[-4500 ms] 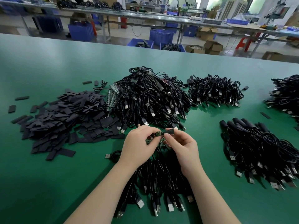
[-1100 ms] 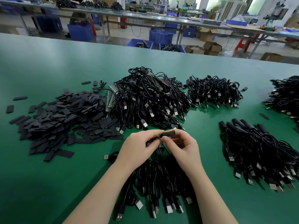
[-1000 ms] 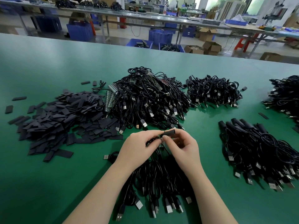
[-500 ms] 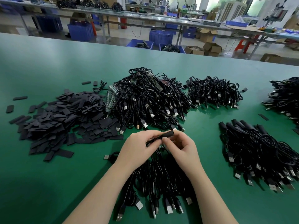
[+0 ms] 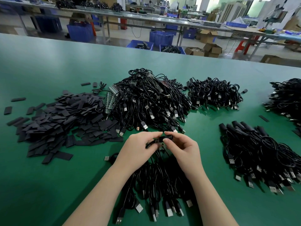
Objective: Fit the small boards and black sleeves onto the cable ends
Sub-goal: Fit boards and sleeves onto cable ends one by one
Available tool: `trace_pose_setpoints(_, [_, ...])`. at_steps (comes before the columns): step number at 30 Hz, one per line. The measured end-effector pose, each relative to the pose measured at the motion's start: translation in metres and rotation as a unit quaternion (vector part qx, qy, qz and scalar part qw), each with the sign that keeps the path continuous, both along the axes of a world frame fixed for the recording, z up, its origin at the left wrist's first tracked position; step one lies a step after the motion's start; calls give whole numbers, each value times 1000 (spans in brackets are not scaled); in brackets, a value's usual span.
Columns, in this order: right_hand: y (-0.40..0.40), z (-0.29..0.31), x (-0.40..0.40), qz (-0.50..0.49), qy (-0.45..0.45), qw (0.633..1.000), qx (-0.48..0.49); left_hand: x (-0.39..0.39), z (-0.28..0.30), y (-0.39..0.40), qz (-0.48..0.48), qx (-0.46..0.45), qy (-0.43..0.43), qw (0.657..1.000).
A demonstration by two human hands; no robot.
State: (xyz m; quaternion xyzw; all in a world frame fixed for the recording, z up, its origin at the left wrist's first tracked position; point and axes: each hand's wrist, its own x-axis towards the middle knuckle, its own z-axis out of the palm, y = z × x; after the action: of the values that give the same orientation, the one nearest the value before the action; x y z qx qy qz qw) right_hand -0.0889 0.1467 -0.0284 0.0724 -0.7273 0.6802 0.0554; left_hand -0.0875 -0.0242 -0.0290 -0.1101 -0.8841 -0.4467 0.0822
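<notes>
On the far left of the green worktop (image 5: 48,185) lies the heap of flat black sleeves (image 5: 61,121), loose and overlapping, with strays scattered beyond it; a careless reach there could drag several out at once or knock more toward the edge. Next along sits the big tangle of unfinished cables (image 5: 151,101), their plugs poking out on all sides, and any pull on one lead is likely to lift its neighbours. In front of that, near the centre, the left hand (image 5: 136,149) has its grip curled round the cable end, where a sliver of the small green board (image 5: 161,146) shows just below the fingers. The right hand (image 5: 184,149) pinches a black sleeve (image 5: 164,138) between thumb and forefinger, held right against the left fingertips, seemingly at the mouth of the board. The risk here, as I judge it, is the sleeve catching on a board corner or going on skewed if the two hands are not in line; forcing it could bend the board at its joint with the wire, which cannot be seen. Under the wrists lies a bundle of cables (image 5: 159,185), which could snag a forearm. To the right, a pile of sleeved cables (image 5: 260,154) rests well apart.
</notes>
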Motion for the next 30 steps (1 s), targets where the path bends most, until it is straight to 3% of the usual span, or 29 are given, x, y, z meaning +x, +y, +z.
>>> trace_pose_setpoints(8, [0,2,0,-2,-19,1000,-12,0,1,1,57,-40,7,998])
trace_pose_setpoints(14, [-1,0,0,-22,-19,999,-20,2,4,3,29,-40,13,999])
trace_pose_setpoints(20, [-2,-2,-1,-26,-40,998,-48,4,4,4,76,-41,77,993])
trace_pose_setpoints(30, [-7,1,3,-28,-48,998,-31,6,6,7,43,-76,142,986])
